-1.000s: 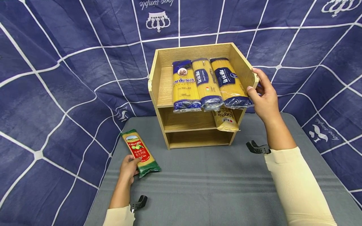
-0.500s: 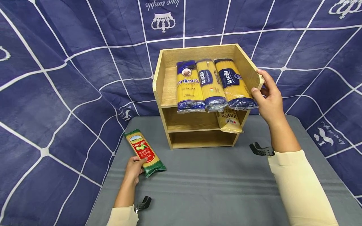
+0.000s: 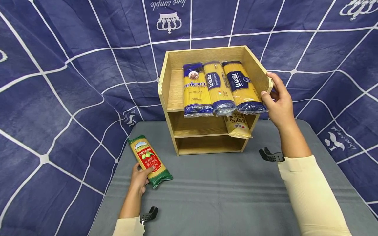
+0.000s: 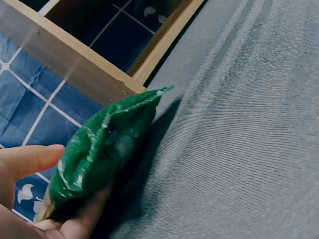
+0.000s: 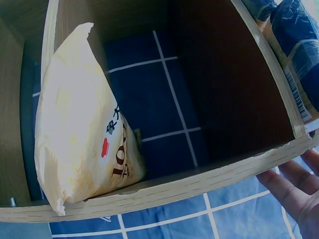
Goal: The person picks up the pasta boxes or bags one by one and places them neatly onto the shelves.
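Observation:
My left hand (image 3: 138, 178) grips the lower left edge of a pasta packet (image 3: 149, 159) with green ends and a red label, thumb on top. In the left wrist view, the packet's green end (image 4: 99, 149) is raised at a tilt, throwing a dark shadow on the cloth. My right hand (image 3: 279, 105) pinches the upper front corner of the wooden shelf (image 3: 175, 95) at its right side panel. Three spaghetti packets lie side by side on the top level: an ankara one (image 3: 197, 91), a la sicilia one (image 3: 218, 87) and a wider la sicilia one (image 3: 243, 87).
A gold packet (image 3: 238, 126) sticks out of the middle compartment at its right side; the right wrist view shows it leaning on the panel. The bottom compartment (image 3: 209, 145) is below. Grey cloth (image 3: 218, 190) covers the table, and a blue checked curtain (image 3: 118, 82) surrounds it.
The head view has shifted slightly. My left hand keeps its hold on the packet, which has moved only a little. My right hand stays on the shelf corner.

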Tool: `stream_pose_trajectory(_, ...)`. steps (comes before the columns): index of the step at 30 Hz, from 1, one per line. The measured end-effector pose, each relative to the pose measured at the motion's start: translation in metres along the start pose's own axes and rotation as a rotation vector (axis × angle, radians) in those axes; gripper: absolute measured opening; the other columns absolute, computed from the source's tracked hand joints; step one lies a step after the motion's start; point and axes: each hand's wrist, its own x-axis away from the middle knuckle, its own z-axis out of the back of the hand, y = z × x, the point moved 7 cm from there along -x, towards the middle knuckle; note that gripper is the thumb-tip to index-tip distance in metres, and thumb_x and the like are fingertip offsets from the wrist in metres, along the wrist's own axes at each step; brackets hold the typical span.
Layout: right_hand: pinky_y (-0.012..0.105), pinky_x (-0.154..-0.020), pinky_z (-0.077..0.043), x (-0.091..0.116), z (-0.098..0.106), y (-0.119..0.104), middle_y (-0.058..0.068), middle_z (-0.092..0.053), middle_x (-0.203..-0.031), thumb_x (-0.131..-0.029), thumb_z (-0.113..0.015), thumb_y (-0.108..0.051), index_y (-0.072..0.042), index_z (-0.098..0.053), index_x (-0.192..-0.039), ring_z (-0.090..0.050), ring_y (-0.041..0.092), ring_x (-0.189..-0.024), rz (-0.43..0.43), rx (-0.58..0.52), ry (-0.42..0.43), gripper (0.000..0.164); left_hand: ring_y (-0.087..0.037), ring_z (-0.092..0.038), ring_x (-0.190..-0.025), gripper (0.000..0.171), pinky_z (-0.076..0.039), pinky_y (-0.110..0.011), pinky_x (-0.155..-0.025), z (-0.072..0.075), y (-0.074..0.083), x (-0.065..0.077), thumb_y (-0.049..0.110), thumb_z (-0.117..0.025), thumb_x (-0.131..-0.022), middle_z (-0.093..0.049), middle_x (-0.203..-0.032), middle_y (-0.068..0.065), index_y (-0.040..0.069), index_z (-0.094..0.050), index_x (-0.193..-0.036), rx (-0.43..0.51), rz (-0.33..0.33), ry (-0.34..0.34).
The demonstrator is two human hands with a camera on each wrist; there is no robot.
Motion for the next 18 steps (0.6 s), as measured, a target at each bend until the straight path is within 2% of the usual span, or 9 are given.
stream_pose_trajectory(10, 0.012, -0.079, -0.054, -0.0002, -0.0006, 0.0007, 0.006, -0.058, -0.14, -0.096, -0.057, -0.003, -0.027, -0.052, -0.147, -0.065, 0.007, -0.102, 0.007, -0.019, -0.007, 0.056, -0.005, -0.067, -0.083, 0.098, -0.056, -0.022, -0.074, 0.0007, -0.0036, -0.0003, 0.013, -0.066, -0.097, -0.044, -0.147, -0.019, 0.015, 0.007, -0.162, 0.015, 0.01, 0.01)
stream_pose_trajectory(18, 0.012, -0.079, -0.054, -0.0009, 0.0006, 0.0003, 0.006, -0.058, -0.14, -0.096, -0.057, -0.003, -0.025, -0.052, -0.147, -0.066, 0.007, -0.102, 0.017, -0.017, -0.004, 0.056, -0.003, -0.069, -0.085, 0.093, -0.059, -0.024, -0.078, -0.0024, -0.0013, 0.0009, 0.007, -0.066, -0.096, -0.045, -0.148, -0.021, 0.014, -0.001, -0.162, 0.084, -0.025, 0.003)
